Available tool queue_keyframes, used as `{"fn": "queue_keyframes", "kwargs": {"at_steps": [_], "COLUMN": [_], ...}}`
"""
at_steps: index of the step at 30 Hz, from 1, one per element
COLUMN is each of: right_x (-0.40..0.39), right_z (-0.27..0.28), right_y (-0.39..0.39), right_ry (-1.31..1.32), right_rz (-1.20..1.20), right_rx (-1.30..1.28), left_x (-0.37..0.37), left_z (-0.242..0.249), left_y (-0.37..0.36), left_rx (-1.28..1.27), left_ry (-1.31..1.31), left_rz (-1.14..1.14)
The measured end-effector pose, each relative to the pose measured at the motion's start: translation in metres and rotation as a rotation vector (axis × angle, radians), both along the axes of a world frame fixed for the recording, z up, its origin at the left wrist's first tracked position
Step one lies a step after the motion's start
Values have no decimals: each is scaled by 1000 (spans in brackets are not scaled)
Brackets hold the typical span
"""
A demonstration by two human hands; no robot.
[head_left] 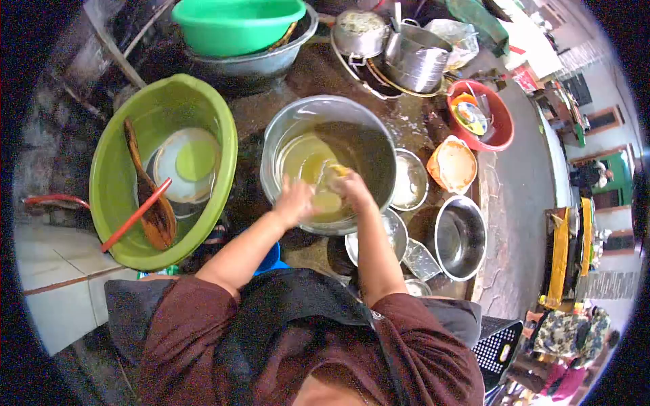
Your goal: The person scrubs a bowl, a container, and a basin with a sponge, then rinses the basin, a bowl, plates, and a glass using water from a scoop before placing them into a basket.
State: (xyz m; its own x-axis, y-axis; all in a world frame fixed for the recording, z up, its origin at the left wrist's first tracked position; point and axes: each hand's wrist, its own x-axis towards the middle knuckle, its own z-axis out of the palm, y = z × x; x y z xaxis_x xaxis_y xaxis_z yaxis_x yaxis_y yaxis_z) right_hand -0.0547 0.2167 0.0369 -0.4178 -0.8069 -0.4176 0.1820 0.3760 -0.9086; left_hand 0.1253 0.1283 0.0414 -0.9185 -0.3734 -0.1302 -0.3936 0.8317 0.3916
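A large grey metal basin (384,145) of cloudy yellowish water (298,152) stands in front of me. Both my hands reach into it. In my right hand (353,191) is a small yellow sponge (339,170), gripped near the middle of the basin. My left hand (296,201) is low over the water at the near left side, its fingers blurred; I cannot tell whether they hold anything. A pale curved edge shows between the hands. To the left, a big green tub (229,135) contains a wooden paddle (159,223), a red-handled utensil (139,213) and some water.
Right of the basin are metal bowls (409,179), an orange container (452,166), a deep steel bowl (460,237) and a red basin (504,125) with dishes. Pots (416,64) stand behind, beside a bright green basin (237,27). A black crate (497,348) sits at lower right.
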Motion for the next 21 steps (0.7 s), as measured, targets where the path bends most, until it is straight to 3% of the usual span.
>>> {"fn": "queue_keyframes", "kwargs": {"at_steps": [1,3,6,8,10,11,13,14,16,19,20,21], "right_x": [-2,-37,-57,-71,-88,-72,-83,-81,-69,-15,-7,19], "right_z": [47,37,54,66,56,90,84,85,101,133,116,135], "right_y": [9,33,55,66,71,74,76,74,67,33,17,7], "right_ry": [-25,-79,-55,-79,70,58,443,607,882,1064,1131,1413], "right_rz": [-124,-238,-351,-482,-639,-627,-679,-673,-610,-442,-330,-296], "right_rx": [-9,-217,-288,-358,-464,-503,-461,-458,-316,-180,-337,-401], "left_x": [-1,3,-12,-19,-29,-35,-51,-59,-74,-80,-86,-89], "left_z": [19,9,-25,-13,-2,15,71,77,116,148,136,123], "left_y": [17,50,65,62,55,50,40,28,1,-23,-39,-56], "left_rx": [216,112,83,81,112,107,147,284,281,542,637,728], "left_ry": [-172,-155,-138,-87,-8,32,56,300,382,713,784,858], "left_rz": [-178,-386,-318,-304,-265,-237,-140,-92,11,243,329,414]}}
